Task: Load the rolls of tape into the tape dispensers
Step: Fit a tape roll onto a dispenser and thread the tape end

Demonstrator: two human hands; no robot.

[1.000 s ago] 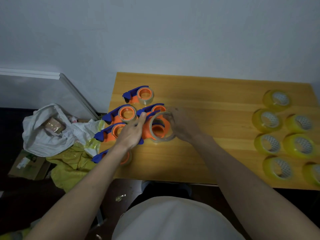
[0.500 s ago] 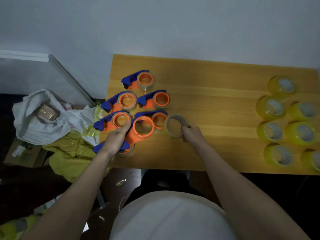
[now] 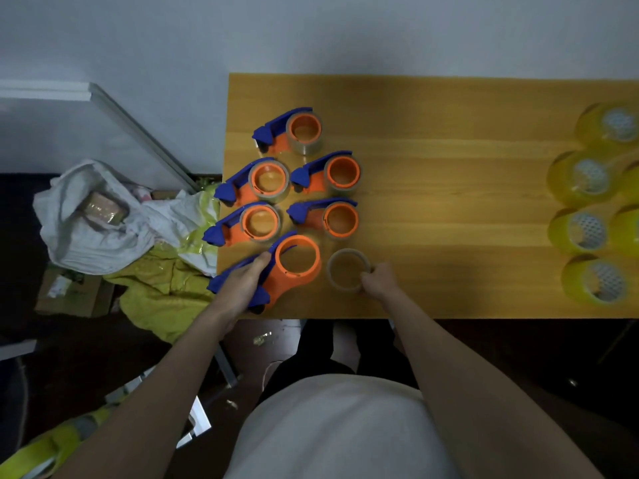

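Several orange and blue tape dispensers lie at the left end of the wooden table point(image 3: 449, 188). My left hand point(image 3: 242, 285) grips the nearest dispenser point(image 3: 294, 267) by its blue handle; its orange hub is bare. Just right of it a thin, nearly used-up tape ring point(image 3: 347, 269) rests on the table, pinched at its right rim by my right hand point(image 3: 378, 280). The other dispensers, such as the farthest one point(image 3: 299, 131), carry thin rolls. Full yellow tape rolls point(image 3: 587, 233) stand at the right end.
Left of the table, a white bag point(image 3: 90, 219) and yellow plastic wrap point(image 3: 162, 292) lie heaped on the floor beside a cardboard box point(image 3: 69, 295). A white panel point(image 3: 138, 122) leans against the wall. The table's near edge runs just behind my hands.
My right hand pulled the thin tape ring off the dispenser's hub and set it down to the right. My left hand drew the bare dispenser toward the near edge.
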